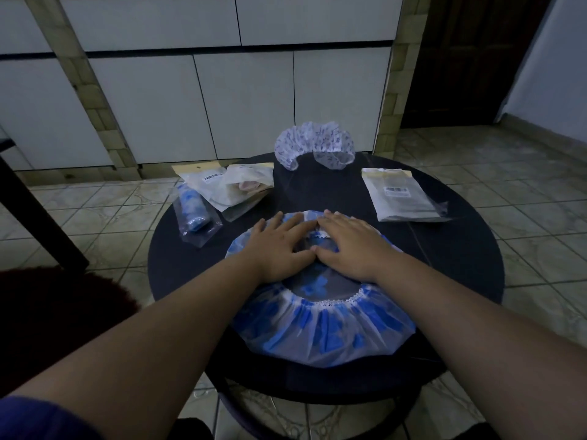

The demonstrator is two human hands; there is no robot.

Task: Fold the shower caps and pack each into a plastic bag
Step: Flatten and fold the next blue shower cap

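A round dark table (pixel 460 258) fills the middle of the view, standing on a tiled floor (pixel 524 192). Everything else is told from this table.

The biggest thing on the table is a blue and white shower cap (pixel 324 325). It lies flat on the near half of the table, spread out almost round, a bit wider from side to side than from front to back. Its open side with the white stretchy band faces up.

Both hands lie flat on the far part of this cap, with straight fingers pointing to the far side of the table. The left hand (pixel 279 246) and the right hand (pixel 352 246) are side by side, and their thumbs touch in the middle. They press down on the cap and do not grab it. The near part of the cap sits between the two arms.

At the far edge of the table sits a white shower cap (pixel 314 144) with small purple marks, bunched into a curved shape.

On the right side of the table lies a flat plastic bag (pixel 403 195) with a barcode sticker. On the left side lies a pile of packed bags (pixel 228 188), partly over one another. Just in front of the pile lies a clear bag with a rolled blue cap (pixel 195 214) inside, hanging a little over the table's edge.
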